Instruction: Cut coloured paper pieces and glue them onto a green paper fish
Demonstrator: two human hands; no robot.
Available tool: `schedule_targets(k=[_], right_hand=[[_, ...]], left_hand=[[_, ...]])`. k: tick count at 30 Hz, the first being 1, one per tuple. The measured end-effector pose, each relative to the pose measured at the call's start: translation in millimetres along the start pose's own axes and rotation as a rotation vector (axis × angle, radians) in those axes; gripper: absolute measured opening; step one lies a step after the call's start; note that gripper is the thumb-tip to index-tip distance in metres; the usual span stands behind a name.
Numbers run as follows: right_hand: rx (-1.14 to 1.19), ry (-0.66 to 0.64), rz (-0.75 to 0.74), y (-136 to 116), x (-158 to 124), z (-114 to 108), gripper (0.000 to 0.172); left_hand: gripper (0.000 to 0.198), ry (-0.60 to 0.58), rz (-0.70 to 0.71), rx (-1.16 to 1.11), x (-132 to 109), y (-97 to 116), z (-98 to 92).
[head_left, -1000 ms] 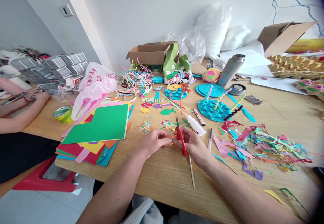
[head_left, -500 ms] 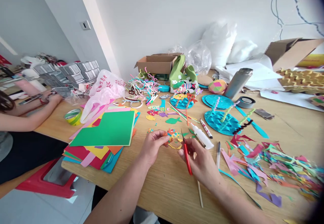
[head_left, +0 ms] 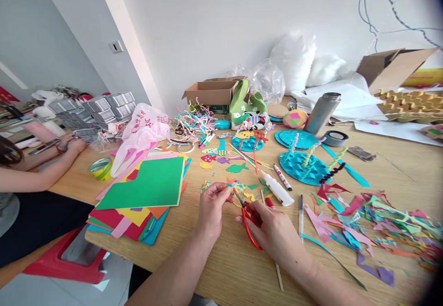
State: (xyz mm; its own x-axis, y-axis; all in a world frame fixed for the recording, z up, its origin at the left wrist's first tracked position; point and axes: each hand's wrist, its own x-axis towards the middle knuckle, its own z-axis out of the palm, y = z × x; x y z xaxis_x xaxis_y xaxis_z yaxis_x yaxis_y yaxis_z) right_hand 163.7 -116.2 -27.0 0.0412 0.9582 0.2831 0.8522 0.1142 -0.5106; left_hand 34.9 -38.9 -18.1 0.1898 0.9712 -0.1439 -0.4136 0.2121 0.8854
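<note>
My left hand [head_left: 213, 211] pinches a small piece of orange paper [head_left: 226, 191] between thumb and fingers. In my right hand [head_left: 273, 227] are red-handled scissors [head_left: 248, 225], their blades pointing at the orange paper. Whether the blade tips touch the paper I cannot tell. Small coloured paper scraps lie on the table just beyond both hands. Farther back are cut paper fish, among them a green fish [head_left: 237, 168] and a yellow one [head_left: 206, 165]. A white glue bottle [head_left: 277, 188] lies to the right, close to a marker [head_left: 283, 177]. Under my right wrist runs a thin wooden stick [head_left: 278, 276].
Coloured paper sheets [head_left: 148, 183] are stacked at left beside a pink plastic bag [head_left: 138, 133]. Blue scalloped discs [head_left: 304, 167] and a steel flask [head_left: 323, 113] stand at back right. Paper offcuts [head_left: 377, 232] cover the right side. Another person's arm [head_left: 38, 172] rests at far left.
My right hand has turned the scissors and brought their blades left to the orange paper. My left hand keeps its pinch. The view has shifted slightly.
</note>
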Motion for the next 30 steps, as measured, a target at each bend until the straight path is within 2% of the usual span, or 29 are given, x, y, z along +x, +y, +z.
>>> schedule_targets(k=[11, 17, 30], right_hand=[[-0.021, 0.009, 0.014, 1.1, 1.1, 1.4, 0.036], [0.013, 0.034, 0.002, -0.9, -0.7, -1.9, 0.033], [-0.075, 0.04, 0.0, 2.4, -0.4, 4.3, 0.038]], left_hand=[[0.019, -0.013, 0.083, 0.079, 0.9, -5.2, -2.6], [0.016, -0.005, 0.11, 0.083, 0.8, -4.8, -2.4], [0.019, 0.029, 0.05, 0.01, -4.2, -4.5, 5.7]])
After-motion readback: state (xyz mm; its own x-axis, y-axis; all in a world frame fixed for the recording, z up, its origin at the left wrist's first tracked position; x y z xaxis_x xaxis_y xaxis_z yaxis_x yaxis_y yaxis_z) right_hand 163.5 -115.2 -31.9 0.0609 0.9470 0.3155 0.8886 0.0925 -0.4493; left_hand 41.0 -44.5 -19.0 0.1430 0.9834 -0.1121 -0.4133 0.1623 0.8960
